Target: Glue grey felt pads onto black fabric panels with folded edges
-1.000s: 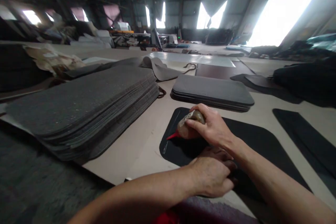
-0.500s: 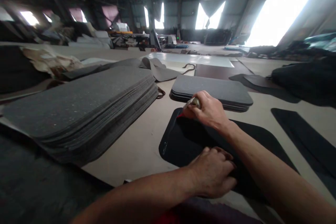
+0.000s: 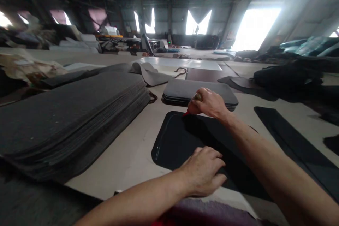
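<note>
A black panel with rounded corners [image 3: 172, 137] lies flat in front of me. A glossy wet-looking line runs along its left edge and round the far left corner. Over the far edge, my right hand [image 3: 208, 102] is closed round a squeeze bottle [image 3: 197, 96], tilted so its red nozzle points down at the panel. Most of the bottle is hidden by the fingers. My left hand [image 3: 205, 171] rests on the panel's near part, its fingers somewhat spread and holding nothing.
Behind the panel sits a low stack of grey rounded panels [image 3: 196, 86]. A tall stack of grey sheets [image 3: 87, 106] fills the left side. To the right are a dark strip [image 3: 291, 137] and a black bundle [image 3: 286, 77]. Loose grey material [image 3: 150, 72] lies farther back.
My right hand with the squeeze bottle has moved rightward along the panel's far edge, away from the left corner. My left hand's fingers have spread a little. The view has turned right.
</note>
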Motion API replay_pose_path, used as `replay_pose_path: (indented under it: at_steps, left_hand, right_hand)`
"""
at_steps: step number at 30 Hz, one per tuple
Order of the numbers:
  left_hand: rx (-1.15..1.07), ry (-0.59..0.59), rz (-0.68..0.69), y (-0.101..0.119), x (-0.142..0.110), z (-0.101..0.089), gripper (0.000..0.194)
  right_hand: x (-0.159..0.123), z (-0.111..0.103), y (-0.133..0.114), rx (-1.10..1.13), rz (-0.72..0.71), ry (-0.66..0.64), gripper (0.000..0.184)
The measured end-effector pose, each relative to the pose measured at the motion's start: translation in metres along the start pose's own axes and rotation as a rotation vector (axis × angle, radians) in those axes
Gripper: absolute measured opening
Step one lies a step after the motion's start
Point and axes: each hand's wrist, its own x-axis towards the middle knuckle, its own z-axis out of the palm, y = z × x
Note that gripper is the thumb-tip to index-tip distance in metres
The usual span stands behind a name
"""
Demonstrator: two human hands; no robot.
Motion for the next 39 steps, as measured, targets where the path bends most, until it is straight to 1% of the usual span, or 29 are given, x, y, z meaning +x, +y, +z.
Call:
replay_pose_path:
  at_steps: [4,8,11,15,19,22,25,28,34,39]
  left_hand:
    - [-0.021,-0.006,-0.013,0.000,0.000,0.000,0.028]
    - [-0.039,-0.008,-0.031,0.000,-0.001,0.002,0.029]
    - [-0.061,0.006,-0.055,0.001,-0.002,0.003,0.029]
    - [-0.085,0.006,-0.072,0.000,-0.003,0.003,0.030]
    - [-0.089,0.000,-0.074,-0.001,-0.002,0.002,0.028]
    - [-0.086,-0.003,-0.077,-0.001,-0.001,0.001,0.027]
    - [-0.076,-0.007,-0.085,-0.001,0.000,0.000,0.027]
    - [-0.045,-0.012,-0.085,-0.002,-0.001,0.001,0.029]
    - [-0.003,-0.032,-0.080,-0.003,0.000,0.003,0.029]
    - [0.025,-0.025,-0.070,-0.006,0.000,0.005,0.028]
  right_hand:
    - [-0.005,-0.016,0.023,-0.076,0.040,-0.040,0.026]
    - [-0.021,-0.029,0.059,-0.118,0.120,-0.056,0.026]
    - [-0.039,-0.040,0.091,-0.152,0.211,-0.055,0.030]
    - [-0.069,-0.058,0.129,-0.171,0.374,-0.065,0.034]
    - [-0.098,-0.074,0.158,-0.183,0.476,-0.050,0.032]
    - [-0.115,-0.080,0.174,-0.193,0.538,-0.018,0.034]
    - [-0.127,-0.085,0.183,-0.170,0.567,0.014,0.033]
    - [-0.136,-0.090,0.185,-0.140,0.579,0.019,0.032]
    - [-0.159,-0.107,0.174,-0.132,0.552,-0.014,0.031]
    - [-0.196,-0.122,0.160,-0.102,0.530,-0.024,0.031]
